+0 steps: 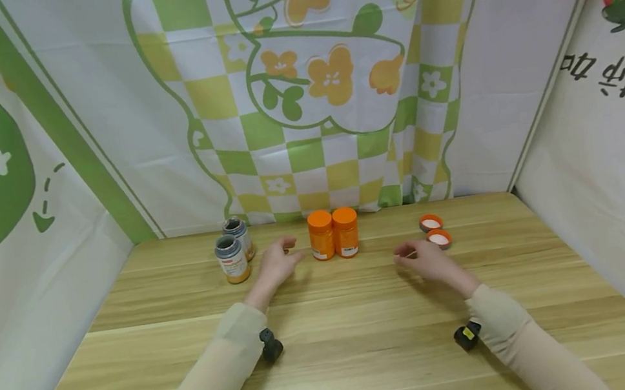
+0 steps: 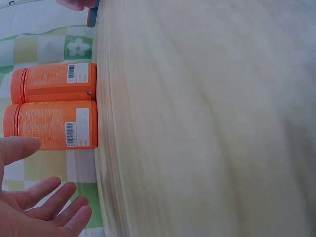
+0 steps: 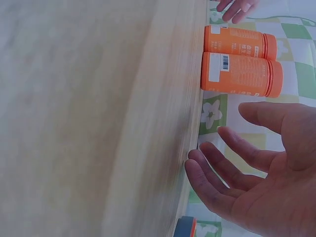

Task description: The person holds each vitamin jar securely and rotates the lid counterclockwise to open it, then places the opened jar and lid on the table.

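Two orange bottles with orange lids, a left one (image 1: pixel 321 237) and a right one (image 1: pixel 346 234), stand upright side by side at the back of the table. Just left of them hovers my left hand (image 1: pixel 279 264), holding nothing, its fingers loosely bent and spread from the thumb. My right hand (image 1: pixel 427 259) is off to their right, also holding nothing, fingers relaxed with the palm toward the bottles. Near its knuckles lie two round caps with orange rims, a front cap (image 1: pixel 439 239) and a back cap (image 1: pixel 431 223). Labels with barcodes show on the orange bottles in both wrist views.
Two lidless grey-necked jars, a front jar (image 1: pixel 232 259) and a back jar (image 1: pixel 238 238), stand at the back left, beyond my left hand. The wooden table (image 1: pixel 360 345) ends at a patterned curtain (image 1: pixel 308 156) behind, with white cloth walls on both sides.
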A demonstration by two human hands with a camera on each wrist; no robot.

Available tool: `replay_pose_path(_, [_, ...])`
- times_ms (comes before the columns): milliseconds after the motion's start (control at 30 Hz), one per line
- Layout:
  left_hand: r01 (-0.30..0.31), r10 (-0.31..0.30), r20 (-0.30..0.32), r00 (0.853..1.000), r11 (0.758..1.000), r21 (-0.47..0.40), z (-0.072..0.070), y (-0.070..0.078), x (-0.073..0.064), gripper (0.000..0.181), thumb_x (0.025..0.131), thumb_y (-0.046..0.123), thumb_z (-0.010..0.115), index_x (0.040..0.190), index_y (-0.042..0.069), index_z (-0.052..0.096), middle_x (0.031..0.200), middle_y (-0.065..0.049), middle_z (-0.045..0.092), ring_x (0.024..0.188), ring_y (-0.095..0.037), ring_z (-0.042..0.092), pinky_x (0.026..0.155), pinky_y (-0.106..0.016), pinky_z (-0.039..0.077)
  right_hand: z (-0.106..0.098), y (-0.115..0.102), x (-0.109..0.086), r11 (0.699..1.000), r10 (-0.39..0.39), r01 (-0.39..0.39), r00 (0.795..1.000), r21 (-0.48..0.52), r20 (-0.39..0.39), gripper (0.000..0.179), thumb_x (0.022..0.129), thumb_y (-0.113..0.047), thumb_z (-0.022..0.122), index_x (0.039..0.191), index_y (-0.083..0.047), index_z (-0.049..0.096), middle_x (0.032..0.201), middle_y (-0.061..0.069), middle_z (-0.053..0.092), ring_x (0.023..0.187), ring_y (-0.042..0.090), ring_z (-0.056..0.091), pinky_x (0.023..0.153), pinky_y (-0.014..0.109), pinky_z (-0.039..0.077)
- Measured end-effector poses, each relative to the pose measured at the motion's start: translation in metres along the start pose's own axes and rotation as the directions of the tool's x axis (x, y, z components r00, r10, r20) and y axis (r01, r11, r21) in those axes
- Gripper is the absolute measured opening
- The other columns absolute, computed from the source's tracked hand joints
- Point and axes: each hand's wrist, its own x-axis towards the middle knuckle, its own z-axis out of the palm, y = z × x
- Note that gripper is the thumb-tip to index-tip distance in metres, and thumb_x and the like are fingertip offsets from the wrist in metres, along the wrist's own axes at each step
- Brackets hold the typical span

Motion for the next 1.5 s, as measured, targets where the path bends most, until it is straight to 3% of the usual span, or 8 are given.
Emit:
replay_pose_path(400, [0.008, -0.008, 0.006, 1.0, 1.0, -0.017, 0.015, 0.003, 0.013, 0.054, 0.085, 0.026, 0.068, 0.13, 0.0, 0.052, 0.129, -0.02, 0.056, 0.119, -0.035, 0.052, 0.099, -0.046, 0.042, 0.004, -0.007, 0.003, 0.999, 0.015, -0.015, 1.0, 0.03, 0.013, 0.032, 0.094, -0.023, 0.057, 0.117, -0.002, 0.062, 0.11, 0.016, 0.066, 0.102, 0.032, 0.063, 0.086, 0.043, 0.05])
replay_pose_path(700, [-0.022, 0.022, 0.003, 1.0, 0.999, -0.031, 0.025, 0.006, 0.021, 0.052, 0.084, 0.021, 0.069, 0.128, -0.003, 0.053, 0.127, -0.022, 0.057, 0.117, -0.036, 0.053, 0.098, -0.046, 0.042, 0.006, -0.012, 0.004, 0.999, 0.008, -0.009, 1.0, 0.039, 0.012, 0.031, 0.093, -0.022, 0.057, 0.115, -0.002, 0.063, 0.109, 0.016, 0.066, 0.1, 0.032, 0.063, 0.086, 0.043, 0.051])
replay_pose_path(1033, [-0.015, 0.016, 0.011, 1.0, 0.995, -0.098, 0.033, 0.012, 0.023, 0.05, 0.082, 0.016, 0.071, 0.127, 0.001, 0.054, 0.124, -0.018, 0.059, 0.113, -0.033, 0.055, 0.096, -0.043, 0.045, 0.009, -0.011, 0.007, 0.999, 0.021, -0.022, 1.0, 0.042, 0.022, 0.03, 0.094, -0.023, 0.057, 0.116, -0.003, 0.063, 0.109, 0.015, 0.066, 0.101, 0.031, 0.063, 0.086, 0.043, 0.05])
replay_pose_path(1267, [0.016, -0.009, 0.044, 0.999, 0.986, -0.167, 0.038, 0.01, 0.028, 0.059, 0.08, 0.015, 0.073, 0.133, 0.003, 0.048, 0.126, -0.017, 0.056, 0.114, -0.032, 0.055, 0.096, -0.043, 0.045, 0.009, -0.011, 0.007, 0.999, 0.019, -0.02, 1.0, 0.042, 0.021, 0.03, 0.094, -0.023, 0.057, 0.115, -0.004, 0.063, 0.11, 0.014, 0.066, 0.101, 0.031, 0.063, 0.086, 0.043, 0.05])
replay_pose_path(1500, [0.026, -0.014, 0.07, 0.997, 0.985, -0.172, 0.042, 0.007, 0.03, 0.061, 0.08, 0.014, 0.073, 0.134, 0.004, 0.046, 0.127, -0.017, 0.055, 0.116, -0.032, 0.054, 0.097, -0.044, 0.044, 0.01, -0.011, 0.008, 0.999, 0.023, -0.024, 1.0, 0.038, 0.014, 0.029, 0.093, -0.023, 0.058, 0.114, -0.004, 0.064, 0.109, 0.014, 0.066, 0.1, 0.03, 0.064, 0.086, 0.042, 0.05])
